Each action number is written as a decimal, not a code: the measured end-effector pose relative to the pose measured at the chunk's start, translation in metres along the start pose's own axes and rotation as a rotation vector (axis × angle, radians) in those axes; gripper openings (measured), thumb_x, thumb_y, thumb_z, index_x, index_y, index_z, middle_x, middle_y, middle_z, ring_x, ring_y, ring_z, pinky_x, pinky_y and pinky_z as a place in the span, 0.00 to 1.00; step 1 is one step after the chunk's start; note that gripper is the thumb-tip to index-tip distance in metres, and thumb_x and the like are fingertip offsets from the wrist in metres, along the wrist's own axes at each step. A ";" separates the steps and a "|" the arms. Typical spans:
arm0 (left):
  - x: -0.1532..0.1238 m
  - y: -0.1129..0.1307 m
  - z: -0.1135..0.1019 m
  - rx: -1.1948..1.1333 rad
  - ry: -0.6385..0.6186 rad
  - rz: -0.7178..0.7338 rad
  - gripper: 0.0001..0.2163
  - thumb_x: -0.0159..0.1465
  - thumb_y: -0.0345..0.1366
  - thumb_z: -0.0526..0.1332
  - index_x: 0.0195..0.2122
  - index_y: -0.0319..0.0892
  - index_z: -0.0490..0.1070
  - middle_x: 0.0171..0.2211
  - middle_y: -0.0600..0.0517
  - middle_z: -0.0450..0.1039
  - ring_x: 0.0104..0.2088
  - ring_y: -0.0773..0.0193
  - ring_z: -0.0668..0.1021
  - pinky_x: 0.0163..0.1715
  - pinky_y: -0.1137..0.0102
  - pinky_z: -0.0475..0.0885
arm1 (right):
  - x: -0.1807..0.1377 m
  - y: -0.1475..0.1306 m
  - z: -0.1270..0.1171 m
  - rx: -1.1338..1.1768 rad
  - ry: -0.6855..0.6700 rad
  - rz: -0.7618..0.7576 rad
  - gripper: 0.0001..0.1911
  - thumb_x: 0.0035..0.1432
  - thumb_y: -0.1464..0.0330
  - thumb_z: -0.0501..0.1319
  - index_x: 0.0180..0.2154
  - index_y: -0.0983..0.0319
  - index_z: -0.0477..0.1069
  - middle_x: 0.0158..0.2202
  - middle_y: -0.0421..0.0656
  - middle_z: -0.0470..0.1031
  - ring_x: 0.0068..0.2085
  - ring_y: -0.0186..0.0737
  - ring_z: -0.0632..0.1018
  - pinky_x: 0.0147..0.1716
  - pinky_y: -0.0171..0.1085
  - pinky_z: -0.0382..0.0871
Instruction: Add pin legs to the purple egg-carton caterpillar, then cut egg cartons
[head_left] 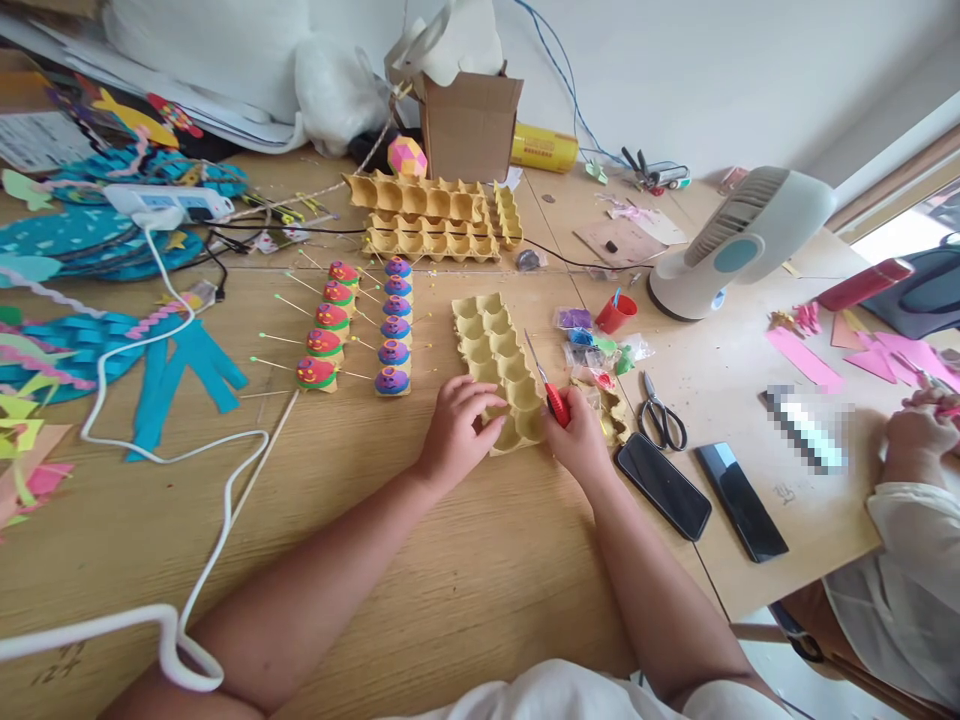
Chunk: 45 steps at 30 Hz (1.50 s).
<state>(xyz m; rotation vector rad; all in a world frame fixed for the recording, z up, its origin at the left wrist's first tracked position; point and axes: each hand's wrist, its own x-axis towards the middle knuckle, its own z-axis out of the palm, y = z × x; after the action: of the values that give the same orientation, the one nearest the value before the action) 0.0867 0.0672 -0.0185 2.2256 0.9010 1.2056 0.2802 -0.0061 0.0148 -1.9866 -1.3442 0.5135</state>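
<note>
A yellow egg carton tray [491, 345] lies on the wooden table [390, 540] in front of me. My left hand [457, 430] grips the tray's near left corner, fingers curled on its edge. My right hand [581, 435] is closed on red-handled scissors [551, 392], whose blades point up over the tray's right side. Two rows of painted egg-cup caterpillars [360, 335] with pin legs stand to the left of the tray.
More stacked egg trays [431, 215] and a cardboard box [469, 125] sit at the back. A white fan [739, 245], red cup [615, 312], black scissors [661, 415] and two phones [701, 490] lie right. Another person's hand [919, 435] works at far right. A white cable [165, 440] crosses left.
</note>
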 end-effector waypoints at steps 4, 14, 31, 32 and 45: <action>0.001 0.007 -0.007 0.034 0.001 0.044 0.05 0.63 0.37 0.68 0.41 0.47 0.77 0.49 0.48 0.77 0.51 0.51 0.73 0.57 0.50 0.68 | 0.004 0.006 0.003 0.011 0.018 0.007 0.05 0.59 0.63 0.59 0.35 0.56 0.65 0.29 0.37 0.70 0.31 0.39 0.70 0.32 0.37 0.60; -0.002 0.011 -0.006 0.055 -0.221 0.160 0.09 0.61 0.37 0.69 0.42 0.45 0.75 0.54 0.46 0.76 0.56 0.47 0.71 0.57 0.48 0.71 | 0.009 0.012 0.000 -0.011 0.225 -0.123 0.11 0.61 0.59 0.62 0.39 0.58 0.67 0.39 0.43 0.71 0.40 0.43 0.72 0.42 0.42 0.66; -0.002 -0.003 0.001 0.107 -0.170 0.133 0.08 0.71 0.30 0.58 0.47 0.41 0.76 0.55 0.44 0.75 0.66 0.47 0.67 0.64 0.45 0.69 | -0.029 -0.046 -0.018 -0.471 -0.282 0.012 0.24 0.71 0.61 0.50 0.64 0.60 0.62 0.44 0.49 0.83 0.40 0.48 0.82 0.32 0.37 0.62; -0.002 -0.003 0.001 0.120 -0.172 0.134 0.08 0.71 0.31 0.58 0.47 0.41 0.76 0.55 0.43 0.75 0.66 0.47 0.67 0.64 0.44 0.69 | -0.030 -0.048 -0.018 -0.480 -0.303 0.020 0.23 0.70 0.62 0.50 0.63 0.60 0.62 0.44 0.49 0.83 0.40 0.48 0.82 0.33 0.37 0.62; -0.003 -0.003 0.002 0.142 -0.165 0.132 0.08 0.71 0.31 0.58 0.46 0.40 0.77 0.52 0.44 0.75 0.63 0.48 0.69 0.63 0.48 0.71 | -0.038 -0.052 -0.021 -0.534 -0.362 -0.078 0.30 0.70 0.66 0.50 0.71 0.58 0.52 0.46 0.47 0.83 0.39 0.44 0.82 0.29 0.35 0.57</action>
<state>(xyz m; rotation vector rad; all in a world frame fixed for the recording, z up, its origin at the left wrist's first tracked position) 0.0862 0.0670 -0.0226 2.4898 0.8076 1.0231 0.2449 -0.0349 0.0650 -2.3236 -1.9343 0.5345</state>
